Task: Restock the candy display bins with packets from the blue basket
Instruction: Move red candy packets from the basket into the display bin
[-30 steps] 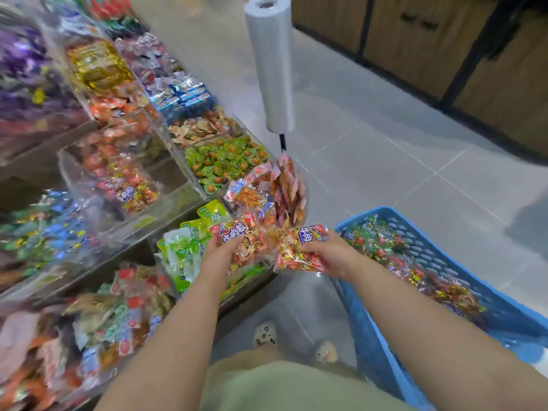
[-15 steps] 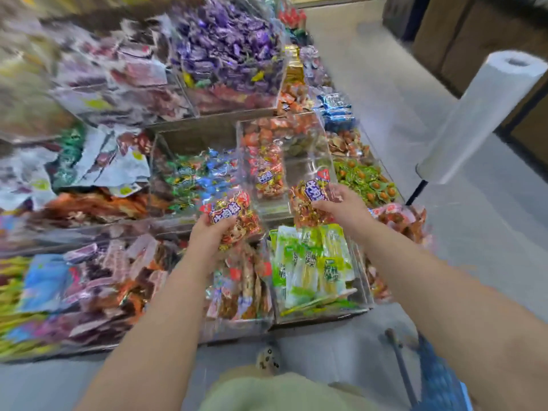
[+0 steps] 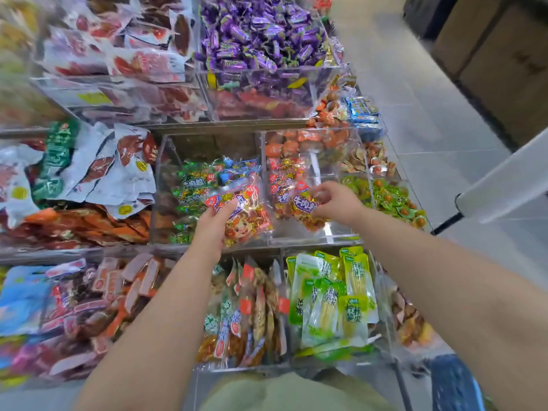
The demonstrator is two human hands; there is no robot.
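Left hand [image 3: 213,221] and right hand [image 3: 336,203] each closed on stock at the middle shelf.
A red-and-gold film packet [image 3: 246,212] is gripped in the left; a smaller red-and-gold film packet [image 3: 305,207] is pinched in the right at the clear acrylic bin [image 3: 311,236] of like packets, inside or above not discernible. The blue plastic basket [image 3: 453,384] is cropped lower right, contents unseen; a blurred white bag roll [image 3: 501,185] is cut off right.

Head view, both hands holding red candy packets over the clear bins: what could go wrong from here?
1. The left hand holds the cartoon-face packet over the divider; it could fall among the green and blue packets instead of the matching red ones.
2. The right hand grips its red packet by one end, near the bin's front wall; it might slip out.
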